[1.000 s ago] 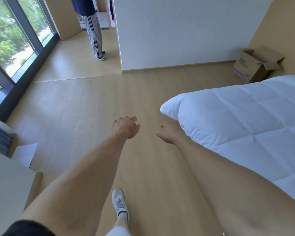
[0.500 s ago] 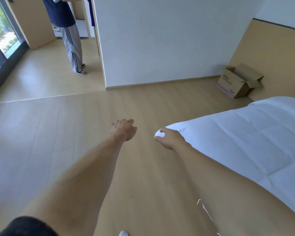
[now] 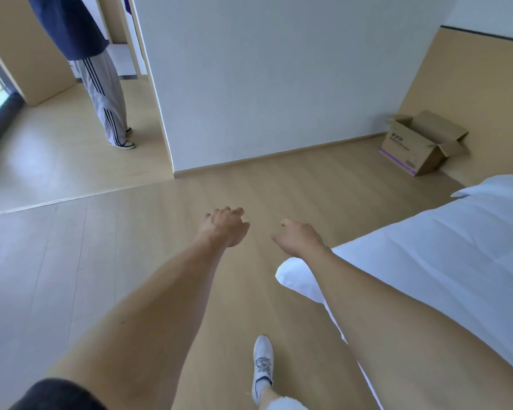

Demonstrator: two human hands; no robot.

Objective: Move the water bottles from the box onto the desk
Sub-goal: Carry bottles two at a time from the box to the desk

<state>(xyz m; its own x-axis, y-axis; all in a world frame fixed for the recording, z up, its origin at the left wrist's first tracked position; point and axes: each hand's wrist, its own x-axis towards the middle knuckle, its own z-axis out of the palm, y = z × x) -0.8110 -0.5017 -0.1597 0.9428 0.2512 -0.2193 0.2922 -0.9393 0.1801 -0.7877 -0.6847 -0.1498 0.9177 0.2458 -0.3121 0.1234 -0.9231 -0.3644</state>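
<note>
A cardboard box point(image 3: 418, 146) with open flaps stands on the floor at the far right, against the tan wall panel. Its inside is hidden from here, and no water bottles or desk are in view. My left hand point(image 3: 224, 229) hangs out in front of me over the wooden floor, fingers loosely curled, holding nothing. My right hand point(image 3: 301, 239) is beside it, also loosely curled and empty, just left of the bed's corner. Both hands are far from the box.
A bed with a white duvet point(image 3: 444, 261) fills the right side. A white partition wall point(image 3: 264, 84) stands ahead. Another person point(image 3: 98, 69) stands at the far left near a doorway. My white shoe point(image 3: 262, 362) steps on the wooden floor point(image 3: 101, 261).
The view has swung right and moved forward: the window has left the frame, the box and wall appear closer, and the bed corner now lies behind my right hand. Both hands stay empty.
</note>
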